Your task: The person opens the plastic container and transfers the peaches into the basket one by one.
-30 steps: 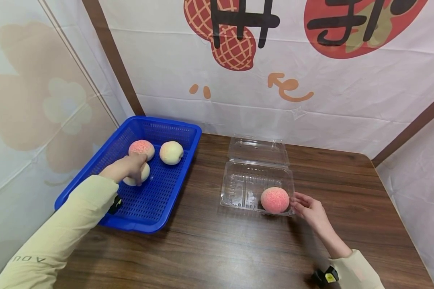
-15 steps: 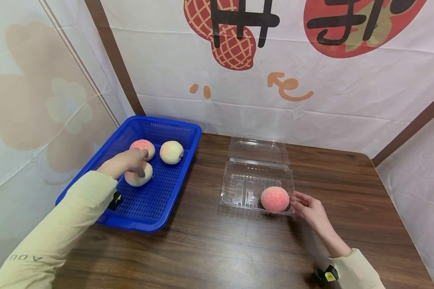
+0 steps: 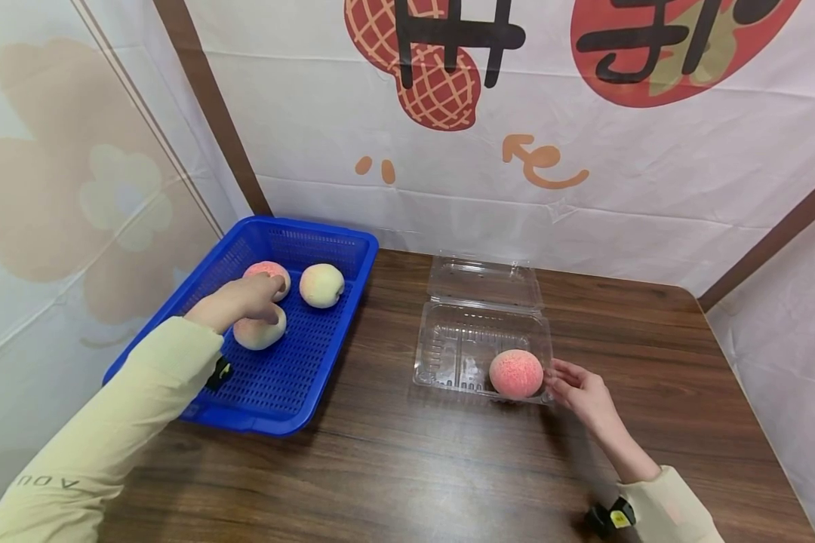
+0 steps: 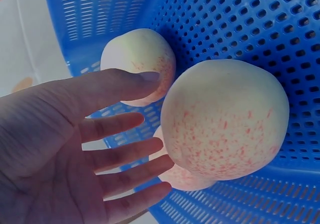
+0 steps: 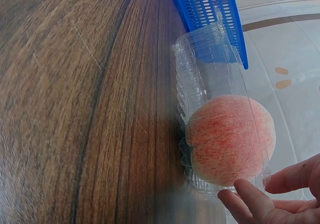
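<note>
My left hand hovers inside the blue basket with its fingers apart, above the near peach and beside the pink-topped peach. In the left wrist view the open palm and spread fingers lie beside the large peach and grip nothing; the thumb overlaps a paler peach. On the right, my right hand pinches the right edge of a clear plastic clamshell box, whose lid lies back. One pink peach sits in the box's near right corner, close to my right fingertips.
The blue basket stands at the left of the brown wooden table. A pale peach lies at its right side. Printed cloth hangs behind the table and along both sides.
My left hand has come off the near peach, rising slightly toward the far one. The near peach has shifted a little to the right. My right hand stays at the box.
</note>
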